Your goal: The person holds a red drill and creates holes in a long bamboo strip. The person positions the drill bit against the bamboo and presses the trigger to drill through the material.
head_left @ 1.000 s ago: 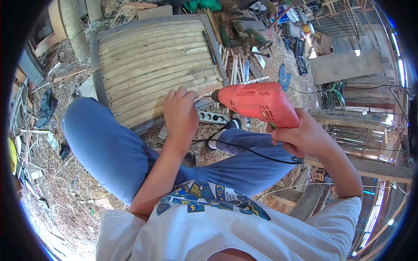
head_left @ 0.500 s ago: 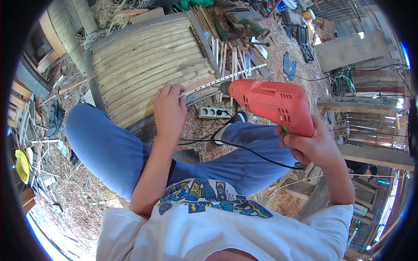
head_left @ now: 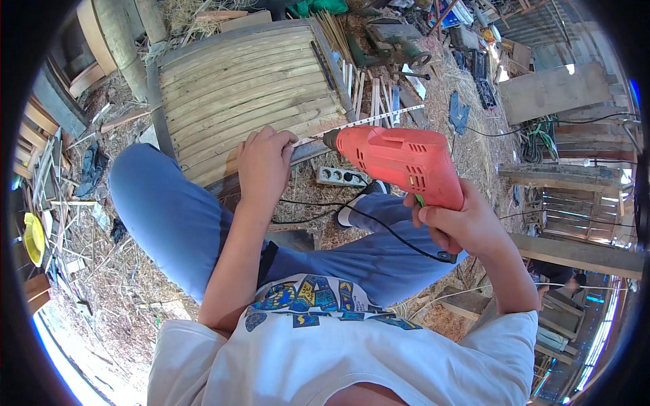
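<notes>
The right hand (head_left: 467, 227) is clenched on the grip of the red electric drill (head_left: 396, 162), keeping its nose level and aimed at the slat edge; the left hand (head_left: 263, 166) grasps the thin pale strip (head_left: 369, 122), pinning it against the wooden slat panel (head_left: 247, 95) for support; the drill's black cord (head_left: 379, 227) trails over the knee toward the power strip (head_left: 342, 177).

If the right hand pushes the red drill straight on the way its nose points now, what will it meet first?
Most likely the left hand, which grips a thin pale slat just ahead of the red drill held by the right hand. Behind it lies the slatted wooden panel. Depth is unclear.
</notes>
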Action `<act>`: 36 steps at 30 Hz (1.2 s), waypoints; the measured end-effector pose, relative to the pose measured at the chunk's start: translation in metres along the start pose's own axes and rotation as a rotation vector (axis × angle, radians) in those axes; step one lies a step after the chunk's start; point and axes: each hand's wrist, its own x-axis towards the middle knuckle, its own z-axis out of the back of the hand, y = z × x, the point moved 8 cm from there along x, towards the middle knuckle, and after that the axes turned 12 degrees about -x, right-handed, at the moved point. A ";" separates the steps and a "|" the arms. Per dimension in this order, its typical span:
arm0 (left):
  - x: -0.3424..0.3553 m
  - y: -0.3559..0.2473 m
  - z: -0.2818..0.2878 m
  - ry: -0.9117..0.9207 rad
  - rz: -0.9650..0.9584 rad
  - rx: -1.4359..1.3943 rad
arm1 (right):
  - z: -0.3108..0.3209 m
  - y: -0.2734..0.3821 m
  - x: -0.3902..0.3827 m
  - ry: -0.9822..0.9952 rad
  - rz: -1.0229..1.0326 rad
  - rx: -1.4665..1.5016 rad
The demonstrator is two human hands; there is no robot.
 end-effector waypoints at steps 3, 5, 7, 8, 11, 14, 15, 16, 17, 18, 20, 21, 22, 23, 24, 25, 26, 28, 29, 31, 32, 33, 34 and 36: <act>0.000 0.000 0.000 -0.006 -0.022 0.023 | -0.003 0.003 0.003 0.001 -0.017 -0.012; -0.001 -0.002 0.000 -0.011 -0.032 0.009 | -0.003 0.001 0.003 -0.007 -0.027 -0.033; -0.001 -0.005 0.001 -0.001 -0.029 0.019 | -0.004 0.000 0.005 -0.008 -0.022 -0.033; -0.002 -0.004 0.001 -0.002 -0.026 0.016 | -0.004 0.000 0.006 -0.010 -0.015 -0.028; -0.002 -0.004 0.002 -0.007 -0.025 0.019 | -0.004 0.000 0.008 -0.012 -0.025 -0.007; -0.003 -0.005 0.003 0.004 -0.009 0.001 | -0.004 -0.002 0.008 -0.023 -0.047 -0.005; -0.002 -0.005 0.003 0.003 -0.013 0.008 | -0.004 -0.002 0.009 -0.022 -0.048 -0.005; -0.002 -0.004 0.003 0.002 -0.018 0.013 | -0.004 -0.003 0.009 -0.022 -0.044 -0.002; -0.002 -0.003 0.003 0.003 -0.017 0.013 | -0.003 -0.003 0.010 -0.021 -0.040 0.001; -0.002 0.000 0.001 0.011 0.004 0.002 | -0.003 -0.004 0.010 -0.021 -0.041 0.002; -0.001 0.005 -0.001 0.021 0.026 -0.009 | -0.003 -0.004 0.010 -0.018 -0.035 -0.009; -0.001 0.006 0.000 0.011 0.026 -0.034 | -0.003 -0.004 0.009 -0.018 -0.036 -0.009; -0.001 0.006 0.000 0.002 0.026 -0.058 | -0.003 -0.005 0.009 -0.018 -0.041 -0.007; -0.001 0.006 0.000 0.003 0.026 -0.058 | -0.003 -0.005 0.008 -0.018 -0.045 -0.005; -0.001 0.005 0.002 0.000 0.026 -0.051 | -0.003 -0.005 0.008 -0.017 -0.046 -0.004; 0.000 0.004 0.002 -0.003 0.025 -0.044 | -0.003 -0.004 0.009 -0.017 -0.045 -0.008; 0.000 0.005 0.002 -0.002 0.024 -0.044 | -0.003 -0.003 0.009 -0.016 -0.043 -0.011; 0.000 0.006 0.000 0.007 0.030 -0.048 | -0.003 -0.005 0.009 -0.023 -0.049 -0.013; 0.000 0.006 0.001 0.008 0.030 -0.047 | -0.002 -0.006 0.009 -0.030 -0.055 -0.016; 0.000 0.005 0.000 0.025 0.048 -0.008 | -0.002 -0.006 0.009 -0.021 -0.050 -0.004; 0.000 0.004 0.000 0.026 0.047 -0.009 | -0.003 -0.006 0.009 -0.012 -0.045 0.008; 0.000 0.005 0.000 0.033 0.053 -0.022 | -0.002 -0.007 0.009 -0.014 -0.046 0.008; 0.000 0.006 0.000 0.040 0.060 -0.033 | -0.002 -0.007 0.009 -0.016 -0.046 0.006; -0.001 0.005 0.001 0.033 0.054 -0.027 | -0.001 -0.007 0.010 -0.019 -0.047 0.005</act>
